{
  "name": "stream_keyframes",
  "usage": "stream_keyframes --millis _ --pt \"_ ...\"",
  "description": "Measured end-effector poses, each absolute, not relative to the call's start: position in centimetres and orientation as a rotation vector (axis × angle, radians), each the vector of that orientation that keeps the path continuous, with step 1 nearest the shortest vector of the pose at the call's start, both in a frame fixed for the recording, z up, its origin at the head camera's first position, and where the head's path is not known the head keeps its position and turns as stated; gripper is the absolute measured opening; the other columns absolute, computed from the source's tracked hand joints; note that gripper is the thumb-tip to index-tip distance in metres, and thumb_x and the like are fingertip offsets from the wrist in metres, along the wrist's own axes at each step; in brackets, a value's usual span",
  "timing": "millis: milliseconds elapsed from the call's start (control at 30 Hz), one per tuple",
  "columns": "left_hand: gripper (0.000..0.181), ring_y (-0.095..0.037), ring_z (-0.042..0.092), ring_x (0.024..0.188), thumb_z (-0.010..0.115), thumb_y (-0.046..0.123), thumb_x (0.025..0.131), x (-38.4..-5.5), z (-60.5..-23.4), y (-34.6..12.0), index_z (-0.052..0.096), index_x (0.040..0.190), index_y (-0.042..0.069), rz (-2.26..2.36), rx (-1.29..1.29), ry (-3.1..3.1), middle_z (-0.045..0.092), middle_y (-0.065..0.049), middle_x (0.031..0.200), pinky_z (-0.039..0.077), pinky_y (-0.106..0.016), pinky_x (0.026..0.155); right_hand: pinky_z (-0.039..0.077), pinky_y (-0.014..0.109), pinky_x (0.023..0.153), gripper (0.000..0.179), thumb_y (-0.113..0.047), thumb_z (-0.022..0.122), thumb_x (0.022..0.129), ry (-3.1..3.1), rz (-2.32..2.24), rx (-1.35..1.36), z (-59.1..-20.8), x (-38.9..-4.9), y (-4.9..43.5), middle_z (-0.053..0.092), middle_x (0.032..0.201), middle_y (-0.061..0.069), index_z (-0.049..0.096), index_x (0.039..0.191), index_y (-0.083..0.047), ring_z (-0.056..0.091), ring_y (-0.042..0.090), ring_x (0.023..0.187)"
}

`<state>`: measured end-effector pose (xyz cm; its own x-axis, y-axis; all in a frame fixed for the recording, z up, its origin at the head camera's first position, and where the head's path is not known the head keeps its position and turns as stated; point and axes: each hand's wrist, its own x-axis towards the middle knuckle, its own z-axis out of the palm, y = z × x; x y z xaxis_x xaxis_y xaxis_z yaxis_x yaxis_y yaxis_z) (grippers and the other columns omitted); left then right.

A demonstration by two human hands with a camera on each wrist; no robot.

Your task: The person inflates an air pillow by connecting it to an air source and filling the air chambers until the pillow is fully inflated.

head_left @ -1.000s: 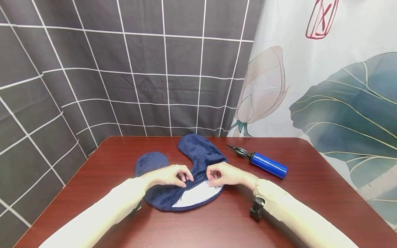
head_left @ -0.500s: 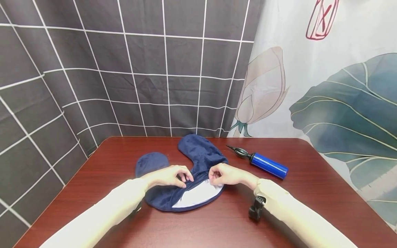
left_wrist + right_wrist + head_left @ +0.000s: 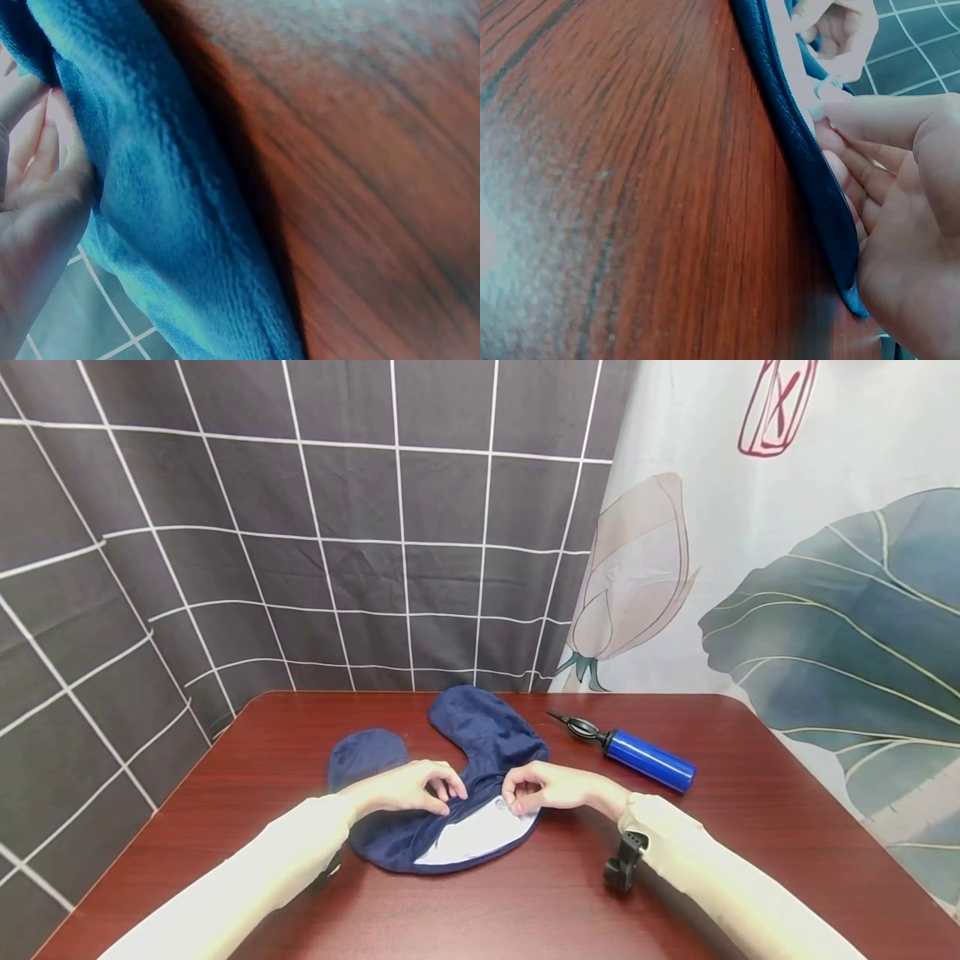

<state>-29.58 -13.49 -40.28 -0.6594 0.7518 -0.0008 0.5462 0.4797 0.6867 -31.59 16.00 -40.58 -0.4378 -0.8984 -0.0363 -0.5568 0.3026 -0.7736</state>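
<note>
A navy plush U-shaped neck pillow (image 3: 480, 727) lies limp on the table, its cover open along the near side. White inner lining (image 3: 476, 837) shows through the opening. My left hand (image 3: 420, 785) pinches the cover's fabric at the opening's far edge; the left wrist view has the plush (image 3: 165, 195) close beside that hand. My right hand (image 3: 551, 785) is at the opening's right end. A small clear round valve (image 3: 827, 88) sticks up from the lining there, and the right thumb and fingers (image 3: 870, 120) pinch at its side. The fingers partly cover the valve.
A hand pump with a blue barrel (image 3: 651, 760) and a black nozzle end lies to the right of the pillow. The reddish-brown table (image 3: 480, 914) ends at a dark gridded curtain (image 3: 360, 568) behind. A black wrist camera (image 3: 624, 862) hangs under the right sleeve.
My right hand has shifted slightly along the opening and down, and the clear valve now shows beside its fingers. The left hand and the pillow have stayed nearly still.
</note>
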Motion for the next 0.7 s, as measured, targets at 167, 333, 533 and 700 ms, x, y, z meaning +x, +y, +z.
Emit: stream_keyframes --millis 167,333,533,700 --pt "0.026 -0.005 0.064 0.087 0.074 0.004 0.082 -29.3 -40.0 -13.3 0.071 0.107 0.006 0.923 1.114 2.471 0.069 -0.008 0.107 0.054 -0.025 0.085 0.046 0.018 0.076 0.013 -0.015 0.064 0.093 2.088 -0.954 -1.284 -40.4 -31.4 15.9 0.061 0.087 0.007 0.065 0.099 -0.004 0.055 0.001 0.079" --pt "0.021 -0.003 0.064 0.082 0.074 0.007 0.081 -29.1 -39.6 -12.9 0.070 0.102 0.007 0.843 1.176 2.532 0.067 -0.006 0.098 0.053 -0.022 0.081 0.047 0.018 0.077 0.014 -0.017 0.064 0.093 2.111 -0.960 -1.249 -40.5 -31.2 15.8 0.061 0.086 0.002 0.065 0.100 -0.005 0.055 0.002 0.080" --pt "0.014 -0.001 0.061 0.073 0.077 0.013 0.081 -29.4 -39.0 -12.0 0.070 0.093 0.010 0.880 1.287 2.604 0.065 -0.003 0.089 0.052 -0.019 0.071 0.046 0.017 0.075 0.015 -0.020 0.065 0.093 2.151 -0.961 -1.195 -40.4 -31.1 16.0 0.059 0.085 -0.006 0.064 0.099 -0.006 0.055 0.002 0.078" --pt "0.018 -0.007 0.059 0.077 0.078 0.012 0.081 -29.6 -39.0 -10.6 0.068 0.095 0.010 0.946 1.335 2.583 0.060 -0.005 0.090 0.052 -0.018 0.068 0.046 0.017 0.073 0.016 -0.019 0.064 0.093 2.135 -0.972 -1.148 -40.3 -31.1 16.1 0.059 0.084 -0.007 0.064 0.100 -0.005 0.056 0.003 0.076"
